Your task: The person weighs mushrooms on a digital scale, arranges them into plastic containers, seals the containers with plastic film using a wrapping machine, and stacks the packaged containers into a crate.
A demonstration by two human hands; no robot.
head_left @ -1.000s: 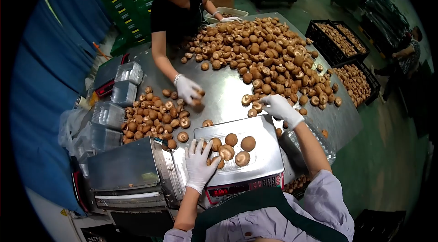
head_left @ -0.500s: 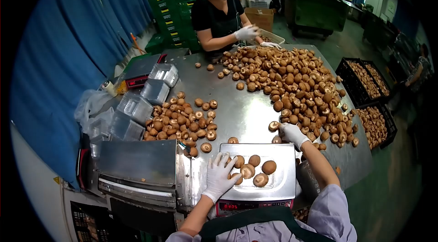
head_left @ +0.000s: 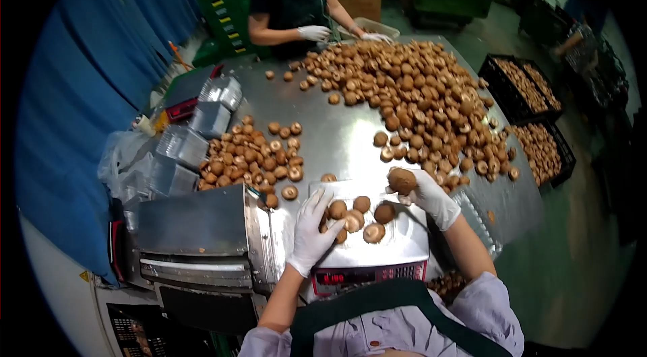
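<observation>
One mushroom [head_left: 402, 181] is pinched by the right hand [head_left: 435, 202] above the far right corner of the scale [head_left: 409, 244]. On the scale's left, the left hand [head_left: 311, 232] is spread beside other mushrooms [head_left: 354, 221]. Each seems light and soft, best held by its cap.

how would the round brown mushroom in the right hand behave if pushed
The round brown mushroom would probably roll or wobble, given its domed shape. It is likely light: the white-gloved right hand holds it unaided. Its matte surface suggests little slipping.
</observation>
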